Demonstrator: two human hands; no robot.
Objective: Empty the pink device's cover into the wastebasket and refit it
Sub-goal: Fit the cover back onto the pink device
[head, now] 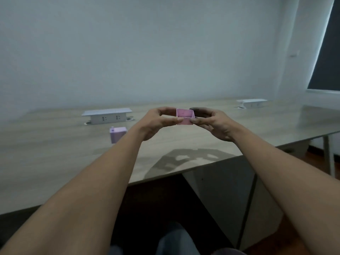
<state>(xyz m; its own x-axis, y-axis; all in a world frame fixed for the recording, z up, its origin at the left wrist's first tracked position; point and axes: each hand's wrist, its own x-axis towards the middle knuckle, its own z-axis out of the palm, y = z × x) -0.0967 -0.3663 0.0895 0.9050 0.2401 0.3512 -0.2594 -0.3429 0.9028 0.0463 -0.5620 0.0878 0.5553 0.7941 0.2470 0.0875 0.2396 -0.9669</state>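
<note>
Both my hands hold a small pink box-shaped cover (184, 115) in the air above the table, its open side facing me. My left hand (159, 121) pinches its left edge and my right hand (214, 122) pinches its right edge. Inside the cover I see only a faint mark on its pink floor. The pink device body (117, 134) stands on the table (55, 162) to the left, below my left forearm, apart from the cover. No wastebasket is in view.
Two white pop-up socket boxes stand on the table, one (106, 115) behind the device and one (252, 103) at the far right. The table's front edge runs diagonally under my arms. A table leg (328, 155) and a grey panel (230, 199) lie to the right.
</note>
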